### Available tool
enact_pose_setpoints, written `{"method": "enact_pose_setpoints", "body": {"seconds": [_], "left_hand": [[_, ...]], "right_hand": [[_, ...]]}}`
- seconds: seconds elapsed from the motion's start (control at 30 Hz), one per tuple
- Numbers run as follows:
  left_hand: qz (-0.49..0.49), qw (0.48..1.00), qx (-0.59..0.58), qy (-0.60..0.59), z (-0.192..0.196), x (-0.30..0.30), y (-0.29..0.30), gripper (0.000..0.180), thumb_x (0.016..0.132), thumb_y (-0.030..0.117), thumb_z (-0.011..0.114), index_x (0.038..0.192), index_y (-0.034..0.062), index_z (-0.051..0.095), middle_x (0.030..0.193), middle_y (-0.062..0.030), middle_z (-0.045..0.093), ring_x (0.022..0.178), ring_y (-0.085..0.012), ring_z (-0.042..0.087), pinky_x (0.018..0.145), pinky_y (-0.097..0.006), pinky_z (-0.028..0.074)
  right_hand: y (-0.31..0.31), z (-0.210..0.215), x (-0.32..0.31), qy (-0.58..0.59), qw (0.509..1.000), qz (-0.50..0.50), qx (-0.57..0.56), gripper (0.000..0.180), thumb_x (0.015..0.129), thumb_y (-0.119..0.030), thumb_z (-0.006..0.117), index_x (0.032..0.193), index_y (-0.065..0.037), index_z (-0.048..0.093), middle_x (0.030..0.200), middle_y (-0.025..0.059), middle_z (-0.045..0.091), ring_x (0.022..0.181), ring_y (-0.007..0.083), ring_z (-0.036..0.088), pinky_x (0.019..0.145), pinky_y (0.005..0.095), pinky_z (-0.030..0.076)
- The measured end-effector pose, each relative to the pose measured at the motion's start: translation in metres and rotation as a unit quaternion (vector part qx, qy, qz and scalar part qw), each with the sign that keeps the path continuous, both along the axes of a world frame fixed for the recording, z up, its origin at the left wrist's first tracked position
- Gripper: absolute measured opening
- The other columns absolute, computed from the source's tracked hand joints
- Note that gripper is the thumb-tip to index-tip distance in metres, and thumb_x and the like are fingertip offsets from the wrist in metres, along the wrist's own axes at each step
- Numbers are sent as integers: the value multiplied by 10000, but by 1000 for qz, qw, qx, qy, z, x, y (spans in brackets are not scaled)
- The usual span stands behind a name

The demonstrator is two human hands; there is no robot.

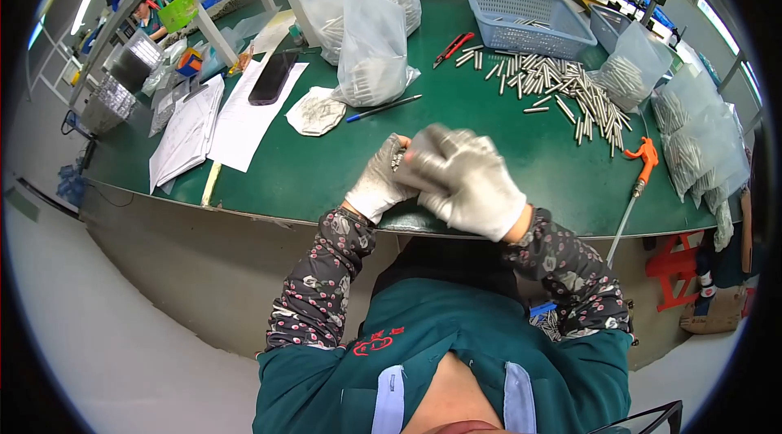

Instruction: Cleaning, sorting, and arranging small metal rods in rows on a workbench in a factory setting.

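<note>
Near the front edge of the table, my left hand (378, 183) in a whitish work glove is closed around a few small metal pins (397, 160), whose ends show at its fingers. My right hand (479, 185), gloved the same way, is held over and against the left one. Motion smears its fingers, and whether it grips anything is hidden. To the right of both hands, a loose heap of short silvery metal pins (562, 85) spreads over the green tabletop (326, 193).
Behind the pins stands a blue plastic basket (529, 39). Bags of pins (371, 55) stand at the back; more bags (696, 140) sit far right, beside an orange air gun (645, 158). Red-handled pliers (453, 49), a pen (383, 108), a cloth (316, 112), a phone (273, 78) and papers (187, 132) lie around.
</note>
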State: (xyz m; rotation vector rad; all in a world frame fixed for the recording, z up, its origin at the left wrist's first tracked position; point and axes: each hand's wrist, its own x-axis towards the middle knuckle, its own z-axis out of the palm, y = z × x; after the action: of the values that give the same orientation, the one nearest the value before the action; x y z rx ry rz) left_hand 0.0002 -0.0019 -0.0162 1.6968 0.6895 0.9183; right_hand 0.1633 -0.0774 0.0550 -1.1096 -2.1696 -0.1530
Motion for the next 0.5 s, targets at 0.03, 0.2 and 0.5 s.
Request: {"method": "enact_pose_setpoints", "body": {"seconds": [0.03,0.2,0.5], "left_hand": [[-16,998,-52,-40,-1,0,-1,471,638,-26,703,1034,72,468,900,-6,519,789,-90,535,723,-236,473],[3,998,-56,26,-6,-3,2,492,639,-15,711,1052,72,459,875,-8,536,792,-84,538,728,-239,472],[3,998,-21,54,1,-4,0,601,623,-120,669,1143,62,429,833,-15,573,768,-91,568,718,-224,470]], "right_hand": [[2,-5,2,-10,998,-65,2,308,695,-251,639,983,-144,657,1019,172,569,886,319,558,746,425,420],[10,0,14,-29,981,-193,-1,285,758,-287,621,992,-127,654,1035,158,568,903,311,557,745,417,416],[10,-8,34,-41,975,-219,-14,331,712,-274,631,1019,-154,662,1041,157,578,918,305,561,779,412,425]]}}
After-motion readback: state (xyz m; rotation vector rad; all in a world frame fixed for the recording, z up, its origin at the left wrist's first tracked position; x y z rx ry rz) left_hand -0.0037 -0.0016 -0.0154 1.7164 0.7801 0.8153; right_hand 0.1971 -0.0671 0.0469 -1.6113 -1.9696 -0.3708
